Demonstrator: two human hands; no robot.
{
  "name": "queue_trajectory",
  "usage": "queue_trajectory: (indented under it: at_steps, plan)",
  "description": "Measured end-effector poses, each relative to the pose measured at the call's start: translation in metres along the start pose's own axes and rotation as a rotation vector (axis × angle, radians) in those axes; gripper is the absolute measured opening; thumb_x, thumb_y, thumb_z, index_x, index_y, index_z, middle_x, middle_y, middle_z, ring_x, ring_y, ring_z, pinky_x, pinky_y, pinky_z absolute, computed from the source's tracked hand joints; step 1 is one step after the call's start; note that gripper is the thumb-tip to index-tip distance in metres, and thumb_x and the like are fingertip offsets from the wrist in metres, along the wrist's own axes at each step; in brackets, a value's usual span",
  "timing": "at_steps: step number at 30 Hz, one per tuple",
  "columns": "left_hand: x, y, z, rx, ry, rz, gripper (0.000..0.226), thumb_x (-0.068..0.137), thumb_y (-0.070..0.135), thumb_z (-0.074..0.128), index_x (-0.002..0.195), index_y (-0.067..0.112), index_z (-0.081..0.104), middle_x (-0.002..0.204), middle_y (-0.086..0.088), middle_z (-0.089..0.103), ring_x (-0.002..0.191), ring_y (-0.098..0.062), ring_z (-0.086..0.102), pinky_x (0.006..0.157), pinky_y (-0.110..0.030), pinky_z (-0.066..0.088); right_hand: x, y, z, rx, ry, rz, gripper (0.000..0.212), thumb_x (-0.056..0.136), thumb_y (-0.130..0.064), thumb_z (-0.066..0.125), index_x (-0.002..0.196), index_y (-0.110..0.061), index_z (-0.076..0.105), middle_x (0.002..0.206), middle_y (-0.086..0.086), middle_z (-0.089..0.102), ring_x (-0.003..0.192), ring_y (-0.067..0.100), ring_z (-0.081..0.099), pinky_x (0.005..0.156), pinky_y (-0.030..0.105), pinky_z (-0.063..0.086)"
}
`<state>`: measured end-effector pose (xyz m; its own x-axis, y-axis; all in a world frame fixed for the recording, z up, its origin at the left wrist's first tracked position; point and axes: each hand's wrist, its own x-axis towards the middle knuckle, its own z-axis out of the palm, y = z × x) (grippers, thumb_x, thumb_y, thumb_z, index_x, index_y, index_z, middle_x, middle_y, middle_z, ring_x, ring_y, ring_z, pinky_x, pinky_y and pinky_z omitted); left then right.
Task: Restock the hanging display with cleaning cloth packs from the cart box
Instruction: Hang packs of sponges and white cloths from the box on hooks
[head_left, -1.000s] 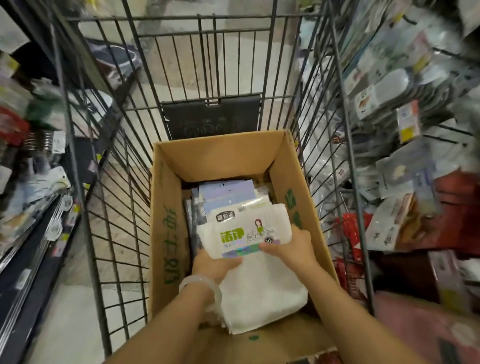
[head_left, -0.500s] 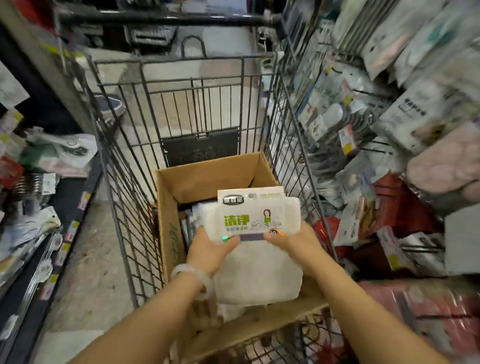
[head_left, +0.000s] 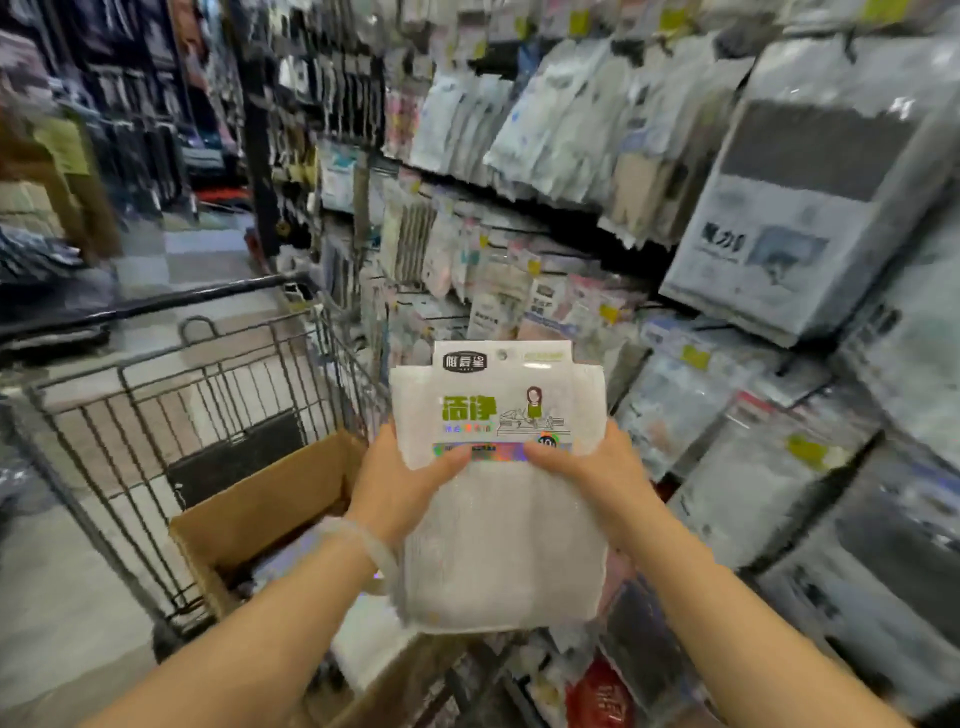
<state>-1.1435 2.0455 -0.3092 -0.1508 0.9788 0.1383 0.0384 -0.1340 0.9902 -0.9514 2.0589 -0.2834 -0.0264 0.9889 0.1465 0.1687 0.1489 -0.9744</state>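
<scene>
I grip the cloth pack (head_left: 498, 467) upright between my left hand (head_left: 402, 480) and right hand (head_left: 592, 475), hang hole at twelve o'clock, with the hanging display (head_left: 519, 270) beyond, nearer my right.

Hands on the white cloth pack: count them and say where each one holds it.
2. The left hand grips the pack at its left edge; the right hand grips its right edge, thumbs on the front label. The other fingers are hidden behind it.
</scene>
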Motion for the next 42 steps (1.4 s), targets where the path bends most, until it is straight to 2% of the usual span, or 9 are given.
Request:
queue_trajectory:
  at_steps: [3, 8, 11, 14, 18, 24, 29, 34, 42]
  plan:
    - [-0.022, 0.032, 0.048, -0.017, -0.138, 0.032, 0.036, 0.074, 0.009, 0.076, 0.107, 0.007, 0.063, 0.098, -0.004, 0.071, 0.089, -0.014, 0.067, 0.078, -0.028, 0.056, -0.043, -0.022, -0.055, -0.037, 0.142, -0.025, 0.032, 0.069, -0.002, 0.077, 0.082, -0.029, 0.068, 0.084, -0.011, 0.074, 0.078, 0.002, 0.068, 0.067, 0.018, 0.053]
    - [-0.074, 0.076, 0.135, -0.098, -0.343, 0.149, 0.029, 0.073, -0.001, 0.074, 0.084, 0.025, 0.066, 0.072, 0.019, 0.071, 0.065, 0.012, 0.063, 0.056, -0.005, 0.047, -0.128, -0.061, -0.145, -0.134, 0.364, -0.058, 0.034, 0.071, -0.002, 0.076, 0.097, -0.021, 0.067, 0.092, -0.010, 0.074, 0.079, -0.003, 0.067, 0.065, 0.010, 0.048]
    - [-0.114, 0.101, 0.189, -0.137, -0.481, 0.193, 0.028, 0.071, -0.001, 0.075, 0.094, 0.013, 0.067, 0.078, 0.014, 0.071, 0.064, 0.014, 0.062, 0.055, -0.003, 0.045, -0.191, -0.081, -0.197, -0.192, 0.495, -0.059, 0.035, 0.072, -0.002, 0.075, 0.102, -0.019, 0.067, 0.099, -0.005, 0.073, 0.089, 0.005, 0.068, 0.072, 0.016, 0.052]
    - [-0.166, 0.125, 0.245, -0.162, -0.643, 0.249, 0.029, 0.070, -0.008, 0.073, 0.087, 0.014, 0.065, 0.058, 0.026, 0.067, 0.061, 0.017, 0.061, 0.052, 0.000, 0.042, -0.260, -0.098, -0.246, -0.212, 0.633, -0.045, 0.041, 0.072, -0.002, 0.076, 0.110, -0.012, 0.064, 0.105, 0.003, 0.072, 0.095, 0.014, 0.068, 0.076, 0.024, 0.055]
    - [-0.242, 0.150, 0.303, -0.216, -0.768, 0.245, 0.030, 0.068, -0.005, 0.076, 0.083, 0.019, 0.064, 0.061, 0.018, 0.070, 0.060, 0.006, 0.064, 0.053, -0.007, 0.047, -0.357, -0.119, -0.301, -0.177, 0.739, -0.027, 0.028, 0.080, 0.000, 0.067, 0.097, -0.022, 0.063, 0.089, -0.014, 0.075, 0.080, -0.004, 0.067, 0.064, 0.011, 0.050]
    - [-0.352, 0.183, 0.358, -0.278, -0.956, 0.167, 0.027, 0.071, -0.006, 0.073, 0.089, 0.012, 0.068, 0.081, 0.003, 0.074, 0.073, -0.011, 0.067, 0.056, -0.014, 0.052, -0.492, -0.144, -0.356, 0.140, 0.841, 0.044, 0.048, 0.075, -0.025, 0.065, 0.119, -0.009, 0.054, 0.114, 0.015, 0.068, 0.106, 0.035, 0.064, 0.090, 0.050, 0.051]
    - [-0.413, 0.202, 0.377, -0.275, -1.055, 0.181, 0.032, 0.072, -0.002, 0.074, 0.100, 0.009, 0.064, 0.094, -0.006, 0.072, 0.087, -0.021, 0.067, 0.075, -0.034, 0.055, -0.568, -0.153, -0.382, 0.154, 0.883, -0.034, 0.047, 0.067, -0.016, 0.068, 0.111, -0.008, 0.058, 0.100, 0.012, 0.074, 0.087, 0.027, 0.071, 0.065, 0.034, 0.059]
    - [-0.434, 0.209, 0.388, -0.265, -1.091, 0.205, 0.027, 0.073, 0.003, 0.075, 0.089, 0.022, 0.066, 0.077, 0.019, 0.074, 0.075, -0.001, 0.070, 0.054, -0.009, 0.050, -0.589, -0.151, -0.395, 0.176, 0.922, -0.060, 0.052, 0.063, -0.018, 0.072, 0.112, -0.008, 0.058, 0.100, 0.012, 0.074, 0.090, 0.030, 0.071, 0.068, 0.036, 0.059]
    - [-0.419, 0.209, 0.430, -0.267, -1.081, 0.116, 0.025, 0.073, 0.006, 0.075, 0.093, 0.019, 0.069, 0.086, 0.002, 0.076, 0.082, -0.015, 0.071, 0.072, -0.031, 0.055, -0.566, -0.145, -0.432, 0.106, 0.971, -0.063, 0.065, 0.061, -0.037, 0.074, 0.119, -0.016, 0.053, 0.104, 0.008, 0.073, 0.096, 0.032, 0.069, 0.084, 0.053, 0.053]
